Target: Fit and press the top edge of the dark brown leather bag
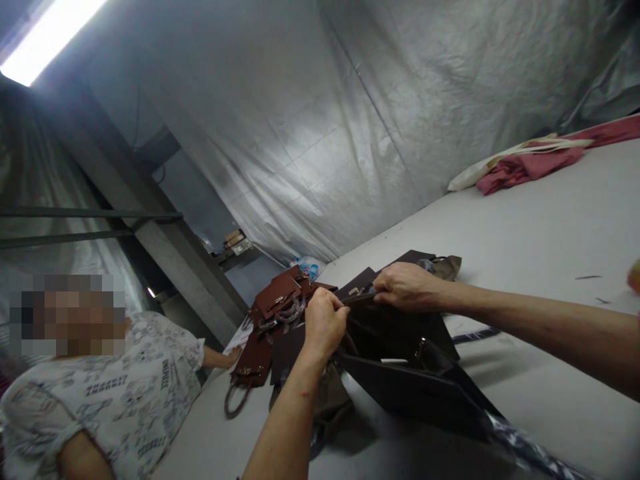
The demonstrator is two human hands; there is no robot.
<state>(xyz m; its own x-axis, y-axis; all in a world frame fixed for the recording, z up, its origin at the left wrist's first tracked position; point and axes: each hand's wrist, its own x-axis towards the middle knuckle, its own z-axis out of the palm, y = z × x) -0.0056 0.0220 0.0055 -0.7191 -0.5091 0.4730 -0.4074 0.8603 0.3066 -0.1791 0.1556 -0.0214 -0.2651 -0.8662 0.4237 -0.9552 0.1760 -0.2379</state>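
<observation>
Head view, both grips engaged on one item.

Left grip (325, 323): fingers curled shut, pinching the upper edge of the dark bag (400, 380) beside a small metal clasp (356, 291). Right grip (407, 287): closed over the same edge on the other side of the clasp, knuckles up. The two grips sit close together, with the clasp between them.

Bag position: the body of the dark bag spreads below both grips and toward the wearer, its lower part resting on the desk (550, 227). Its long axis runs from the gripped edge down toward the lower right, roughly parallel to the right forearm. Neither grip is nearer, since both are in contact with the bag.

Surroundings, working outward:
- Just beyond the left grip, a stack of brown bags (277, 300) lies on the desk (handles loose, some hanging toward the desk edge).
- Farther to the left of the left grip, a co-worker in a patterned shirt (125, 393) rests a hand (231, 358) on the desk beside that stack.
- Well beyond the right grip, pink cloth (530, 163) lies at the far side of the desk, before a grey tarpaulin (325, 133).
</observation>
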